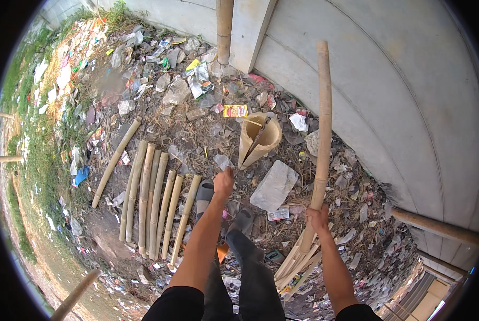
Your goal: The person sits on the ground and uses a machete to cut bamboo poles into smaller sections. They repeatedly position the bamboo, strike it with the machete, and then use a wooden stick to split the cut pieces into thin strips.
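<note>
Splitting bamboo, partly done
I'm gripping an upright bamboo pole (pixel 323 128) in my right hand (pixel 318 218), split strips (pixel 298 265) fanning below; my left hand (pixel 224 181) is fisted, apparently empty, with 7 poles (pixel 152 198) lying leftward.

Littered dirt ground (pixel 159 101), grey concrete wall (pixel 389 107), seemingly daylight.
</note>
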A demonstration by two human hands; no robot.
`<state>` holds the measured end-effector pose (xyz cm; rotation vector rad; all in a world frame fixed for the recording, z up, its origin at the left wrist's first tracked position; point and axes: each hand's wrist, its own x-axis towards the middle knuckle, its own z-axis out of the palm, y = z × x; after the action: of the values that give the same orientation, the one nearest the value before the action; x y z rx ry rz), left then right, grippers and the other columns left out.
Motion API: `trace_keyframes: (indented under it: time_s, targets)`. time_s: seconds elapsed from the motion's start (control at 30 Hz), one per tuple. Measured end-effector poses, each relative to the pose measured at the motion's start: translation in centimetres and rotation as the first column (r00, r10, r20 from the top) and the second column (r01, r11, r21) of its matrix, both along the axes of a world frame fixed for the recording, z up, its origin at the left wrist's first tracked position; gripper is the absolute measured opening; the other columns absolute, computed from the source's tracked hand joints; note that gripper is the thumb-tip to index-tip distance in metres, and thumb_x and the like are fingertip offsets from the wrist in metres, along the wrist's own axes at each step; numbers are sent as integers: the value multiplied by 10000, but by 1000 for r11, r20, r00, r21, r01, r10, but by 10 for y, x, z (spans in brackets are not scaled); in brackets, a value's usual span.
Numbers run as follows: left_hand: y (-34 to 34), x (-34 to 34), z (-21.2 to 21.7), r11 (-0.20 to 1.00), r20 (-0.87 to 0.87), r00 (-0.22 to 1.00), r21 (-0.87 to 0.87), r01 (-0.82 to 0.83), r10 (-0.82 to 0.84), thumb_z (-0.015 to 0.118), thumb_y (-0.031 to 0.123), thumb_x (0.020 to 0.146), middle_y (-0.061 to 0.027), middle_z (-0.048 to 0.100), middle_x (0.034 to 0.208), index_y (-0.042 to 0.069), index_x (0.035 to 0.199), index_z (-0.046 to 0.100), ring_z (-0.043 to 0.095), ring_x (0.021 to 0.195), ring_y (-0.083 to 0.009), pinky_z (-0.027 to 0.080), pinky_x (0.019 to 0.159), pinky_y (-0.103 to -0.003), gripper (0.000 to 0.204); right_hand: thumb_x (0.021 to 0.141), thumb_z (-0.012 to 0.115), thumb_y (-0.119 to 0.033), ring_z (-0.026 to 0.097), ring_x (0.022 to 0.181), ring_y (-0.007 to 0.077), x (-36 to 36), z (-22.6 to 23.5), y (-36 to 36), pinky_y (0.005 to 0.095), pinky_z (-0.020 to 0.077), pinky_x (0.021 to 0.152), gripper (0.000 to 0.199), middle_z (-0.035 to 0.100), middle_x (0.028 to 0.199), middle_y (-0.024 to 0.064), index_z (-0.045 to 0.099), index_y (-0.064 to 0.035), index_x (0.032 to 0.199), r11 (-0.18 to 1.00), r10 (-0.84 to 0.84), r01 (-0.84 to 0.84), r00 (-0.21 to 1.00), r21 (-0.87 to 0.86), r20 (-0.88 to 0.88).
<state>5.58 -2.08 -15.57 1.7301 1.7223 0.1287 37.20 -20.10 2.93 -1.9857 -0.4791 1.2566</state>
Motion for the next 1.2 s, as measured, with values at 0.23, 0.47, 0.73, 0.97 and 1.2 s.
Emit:
trace_keyframes:
  time_s: [0.23, 0.47, 0.73, 0.97, 1.2]
  targets:
    - [-47, 10, 9, 976, 337, 940, 181, -121, 54, 531, 385, 1044, -224, 640, 1161, 45, 1247, 651, 644, 1021, -452, 518, 874, -505, 414, 703, 592, -14, 587, 511, 223, 39, 110, 22, 358, 488, 528, 157, 577, 654, 119, 539, 33, 843, 963, -210, 196, 976, 188, 62]
    - [-29, 2, -10, 978, 30, 991, 167, 126, -133, 526, 274, 1045, -164, 669, 948, 71, 1047, 546, 664, 945, -399, 544, 749, -527, 203, 719, 579, -16, 564, 537, 211, -22, 141, 53, 361, 487, 515, 149, 558, 723, 105, 520, -23, 856, 845, -156, 136, 988, 517, -5]
    - [-1, 30, -31, 934, -78, 944, 144, 328, -320, 519, 239, 1022, -167, 701, 874, 63, 995, 530, 720, 755, -367, 570, 605, -495, 178, 710, 685, -30, 616, 483, 216, -67, -70, -70, 369, 467, 456, 111, 605, 621, 101, 622, 46, 762, 893, 151, -214, 971, -395, -184]
    - [-16, 38, -66, 952, 71, 956, 141, 273, -285, 483, 268, 1035, -187, 701, 907, 56, 1106, 518, 704, 799, -417, 564, 665, -534, 226, 714, 617, -61, 557, 505, 226, -20, -10, 20, 377, 489, 512, 168, 552, 667, 107, 536, 6, 845, 978, -64, 58, 998, 201, 22]
    - [9, 52, -53, 941, 80, 945, 149, 303, -317, 506, 196, 984, -194, 713, 952, 42, 1074, 566, 721, 826, -392, 587, 700, -492, 188, 731, 582, -9, 604, 609, 223, -40, -87, -15, 385, 533, 620, 135, 564, 682, 102, 511, -15, 846, 963, -62, 71, 997, 260, -44]
